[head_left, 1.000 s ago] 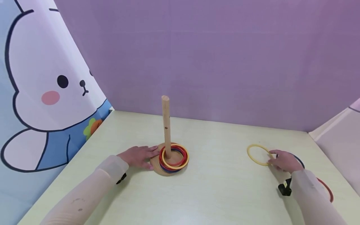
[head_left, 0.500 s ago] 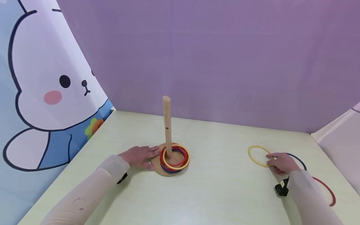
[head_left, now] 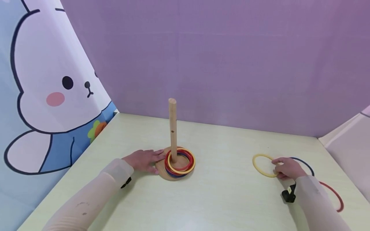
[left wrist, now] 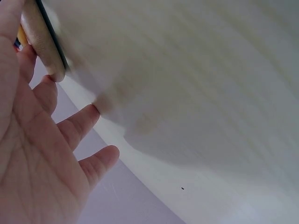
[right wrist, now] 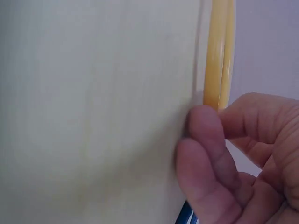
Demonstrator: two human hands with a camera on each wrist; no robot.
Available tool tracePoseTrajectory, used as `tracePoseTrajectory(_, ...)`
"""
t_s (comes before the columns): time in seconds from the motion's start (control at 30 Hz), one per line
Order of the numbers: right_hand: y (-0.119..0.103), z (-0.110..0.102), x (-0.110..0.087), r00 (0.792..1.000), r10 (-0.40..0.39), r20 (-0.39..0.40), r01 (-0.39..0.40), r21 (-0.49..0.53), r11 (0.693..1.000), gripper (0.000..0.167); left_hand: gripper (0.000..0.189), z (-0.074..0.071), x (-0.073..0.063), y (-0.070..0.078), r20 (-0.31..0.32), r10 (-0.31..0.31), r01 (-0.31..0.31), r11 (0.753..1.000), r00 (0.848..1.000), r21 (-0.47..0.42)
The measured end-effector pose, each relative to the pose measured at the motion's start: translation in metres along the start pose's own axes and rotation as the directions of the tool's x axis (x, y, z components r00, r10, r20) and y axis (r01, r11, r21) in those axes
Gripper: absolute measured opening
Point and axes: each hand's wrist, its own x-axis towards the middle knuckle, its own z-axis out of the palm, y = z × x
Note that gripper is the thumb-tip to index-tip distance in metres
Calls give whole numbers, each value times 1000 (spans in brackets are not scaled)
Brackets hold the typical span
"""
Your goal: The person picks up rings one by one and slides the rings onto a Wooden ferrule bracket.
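Note:
My left hand (head_left: 143,160) rests with spread fingers against the left side of a round wooden base (head_left: 160,168). From that base an upright wooden peg (head_left: 172,128) rises. Several red, blue and yellow rings lie stacked round its foot, the yellow ring (head_left: 195,163) on top. In the left wrist view the fingertips (left wrist: 46,86) touch the base's edge. Off to the right, my right hand (head_left: 289,168) pinches a second yellow ring (head_left: 261,155) by its near right edge, between thumb and fingers, as the right wrist view also shows (right wrist: 215,56).
Behind the right hand lies a blue ring (head_left: 309,167), partly hidden. A red ring (head_left: 342,204) lies nearer, partly covered by the right forearm. A purple cloth (head_left: 216,64) stands along the table's back edge, and a cartoon-print cloth (head_left: 34,96) hangs at the left.
The right fingers have closed on the yellow ring's edge, and the ring has shifted slightly left and nearer. The left hand stays at the base.

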Motion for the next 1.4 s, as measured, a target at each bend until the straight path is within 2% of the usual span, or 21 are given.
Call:
tracePoseTrajectory(0.17,2,0,-1,999,20,-32,-19,33,999,47,79,-1,-2,1,-9,16,-16,1000,1000,1)
tracePoseTrajectory(0.47,3,-3,-1,991,110,-78,-106,58,993,55,80,-2,-2,1,-11,14,-14,1000,1000,0)
tracePoseTrajectory(0.67,3,-4,-3,988,124,-96,-117,82,990,55,79,-3,-3,3,-6,7,-6,1000,1000,4)
tracePoseTrajectory(1.03,-10,3,-10,989,0,-148,23,157,987,59,76,-1,-4,3,1,4,-4,1000,1000,26)
tracePoseTrajectory(1.23,-29,10,-13,979,-94,-183,127,181,975,58,76,-2,-3,3,2,1,-1,999,1000,38)
tracePoseTrajectory(1.4,-50,19,-16,961,-184,-205,225,195,955,56,76,-1,-1,4,6,-7,6,999,1000,44)
